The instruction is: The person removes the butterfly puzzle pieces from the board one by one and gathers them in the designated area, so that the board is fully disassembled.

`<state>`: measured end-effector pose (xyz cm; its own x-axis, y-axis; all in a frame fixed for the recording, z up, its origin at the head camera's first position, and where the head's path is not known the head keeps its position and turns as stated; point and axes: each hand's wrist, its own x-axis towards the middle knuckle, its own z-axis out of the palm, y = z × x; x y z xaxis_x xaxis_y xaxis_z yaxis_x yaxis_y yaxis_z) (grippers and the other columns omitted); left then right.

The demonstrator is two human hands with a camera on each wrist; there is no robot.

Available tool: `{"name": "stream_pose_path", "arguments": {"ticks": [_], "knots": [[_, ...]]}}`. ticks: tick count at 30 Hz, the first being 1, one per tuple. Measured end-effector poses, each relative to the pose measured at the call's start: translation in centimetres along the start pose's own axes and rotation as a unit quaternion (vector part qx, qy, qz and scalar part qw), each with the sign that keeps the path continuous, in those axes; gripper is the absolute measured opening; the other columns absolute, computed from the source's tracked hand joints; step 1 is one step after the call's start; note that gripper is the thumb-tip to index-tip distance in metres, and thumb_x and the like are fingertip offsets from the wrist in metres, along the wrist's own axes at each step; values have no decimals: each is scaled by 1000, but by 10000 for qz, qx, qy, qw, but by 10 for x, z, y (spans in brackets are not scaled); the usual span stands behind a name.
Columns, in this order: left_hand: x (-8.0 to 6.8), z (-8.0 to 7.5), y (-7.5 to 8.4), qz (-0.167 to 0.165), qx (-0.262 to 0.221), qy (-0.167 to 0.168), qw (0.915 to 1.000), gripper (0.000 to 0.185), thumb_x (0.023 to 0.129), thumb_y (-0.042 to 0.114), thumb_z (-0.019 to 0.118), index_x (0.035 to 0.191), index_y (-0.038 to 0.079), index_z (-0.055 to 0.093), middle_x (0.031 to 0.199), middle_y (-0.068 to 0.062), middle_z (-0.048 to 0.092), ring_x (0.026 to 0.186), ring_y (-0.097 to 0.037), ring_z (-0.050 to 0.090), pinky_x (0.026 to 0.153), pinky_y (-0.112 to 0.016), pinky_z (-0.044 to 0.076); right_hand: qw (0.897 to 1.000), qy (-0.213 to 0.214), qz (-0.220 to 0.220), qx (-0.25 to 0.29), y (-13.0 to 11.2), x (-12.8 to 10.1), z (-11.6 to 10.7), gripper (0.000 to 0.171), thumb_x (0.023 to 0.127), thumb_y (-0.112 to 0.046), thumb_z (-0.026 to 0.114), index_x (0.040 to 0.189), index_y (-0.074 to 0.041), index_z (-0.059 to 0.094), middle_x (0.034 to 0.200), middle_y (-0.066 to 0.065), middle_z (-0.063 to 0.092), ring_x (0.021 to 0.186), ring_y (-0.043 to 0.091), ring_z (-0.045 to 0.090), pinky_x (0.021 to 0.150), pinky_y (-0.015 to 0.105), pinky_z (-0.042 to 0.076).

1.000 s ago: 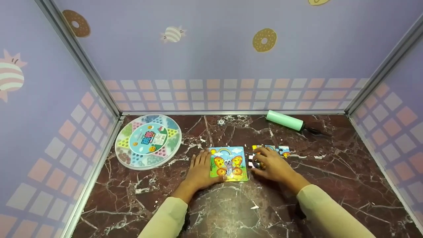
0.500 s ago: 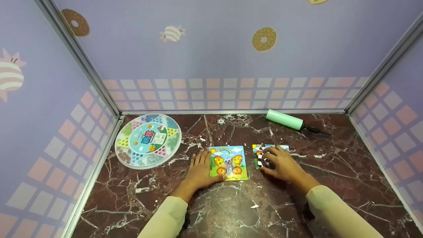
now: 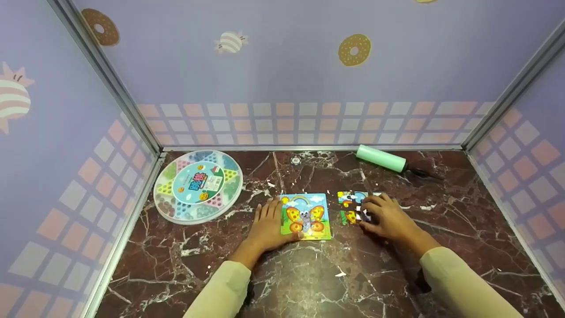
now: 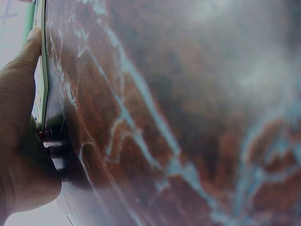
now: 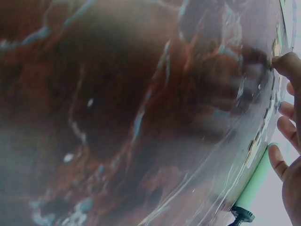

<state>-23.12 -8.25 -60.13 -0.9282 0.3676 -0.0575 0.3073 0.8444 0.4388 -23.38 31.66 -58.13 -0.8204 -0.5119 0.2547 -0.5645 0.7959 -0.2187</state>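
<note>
My left hand (image 3: 267,227) rests along the left side of a square butterfly picture board (image 3: 315,201), fingers straight beside its edge and thumb over the lower border. In the left wrist view the thumb (image 4: 32,49) lies along the board's edge. My right hand (image 3: 390,221) is to the right, thumb and bent fingers around a small white-and-dark puzzle piece (image 3: 364,215), partly hidden by the fingers. Other puzzle pieces (image 3: 350,217) lie just left of the fingertips, with a top row of pieces (image 3: 351,196) behind. In the right wrist view the thumb (image 5: 284,63) is close to the pieces.
A round Chinese checkers set (image 3: 198,187) lies at the left. A mint-green hand pump (image 3: 380,159) lies at the back right, and a small round chip (image 3: 295,160) near the back wall (image 3: 282,79). The tabletop (image 3: 304,278) is dark red marble.
My right hand has slid to the right with the white-and-dark puzzle piece, uncovering green and orange pieces to its left. My left hand stays on the board.
</note>
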Motion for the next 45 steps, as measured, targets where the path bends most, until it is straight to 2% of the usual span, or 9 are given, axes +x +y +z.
{"name": "stream_pose_path", "arguments": {"ticks": [11, 18, 24, 30, 35, 40, 45], "knots": [[3, 7, -7, 109, -131, 164, 9997, 129, 87, 85, 69, 174, 0, 24, 183, -23, 24, 172, -45, 19, 139, -67, 11, 9996, -207, 102, 191, 4, -4, -6, 40, 92, -30, 91, 126, -13, 78, 135, 11, 73, 119, 36, 63, 102, 67, 55], [1, 4, -4, 40, -216, 73, 9997, 127, 89, 81, 73, 175, 2, 24, 185, -20, 20, 173, -42, 16, 140, -65, 9, 9985, -437, 56, 339, 5, -3, -10, 45, 91, -26, 90, 131, -12, 78, 136, 12, 74, 120, 35, 63, 104, 67, 55], [1, -1, 0, 1, -145, -20, 9999, 125, 90, 78, 72, 175, 1, 23, 185, -21, 20, 173, -43, 15, 141, -64, 8, 9982, -462, 18, 371, 5, -2, -12, 47, 90, -26, 90, 133, -12, 78, 137, 13, 75, 120, 36, 63, 106, 67, 54], [2, 0, -1, -38, -146, -54, 9999, 125, 90, 79, 72, 175, 2, 23, 185, -20, 20, 173, -42, 15, 141, -63, 7, 9987, -390, 121, 317, 2, -1, -13, 54, 94, -38, 85, 141, -15, 75, 146, 13, 70, 132, 38, 59, 104, 75, 50], [4, 7, -7, -43, -173, 3, 9998, 128, 88, 84, 70, 176, 5, 22, 185, -17, 20, 174, -40, 14, 141, -62, 6, 9990, -409, 178, 101, -6, 5, -11, 63, 99, -51, 77, 153, -21, 68, 156, 15, 64, 147, 46, 54, 112, 83, 42], [4, 8, -8, -13, -209, 50, 9998, 129, 87, 85, 69, 176, 4, 22, 185, -18, 20, 174, -41, 14, 141, -63, 6, 9988, -467, 134, -43, -18, 17, -4, 67, 102, -58, 72, 158, -23, 63, 159, 14, 62, 149, 45, 54, 114, 87, 39], [0, 0, -2, 43, -141, 54, 9999, 127, 89, 82, 71, 174, 0, 25, 184, -21, 22, 172, -43, 17, 140, -65, 10, 9981, -589, 150, 51, -36, 31, 3, 67, 104, -60, 69, 159, -22, 62, 159, 12, 61, 148, 41, 54, 115, 88, 38]]}}
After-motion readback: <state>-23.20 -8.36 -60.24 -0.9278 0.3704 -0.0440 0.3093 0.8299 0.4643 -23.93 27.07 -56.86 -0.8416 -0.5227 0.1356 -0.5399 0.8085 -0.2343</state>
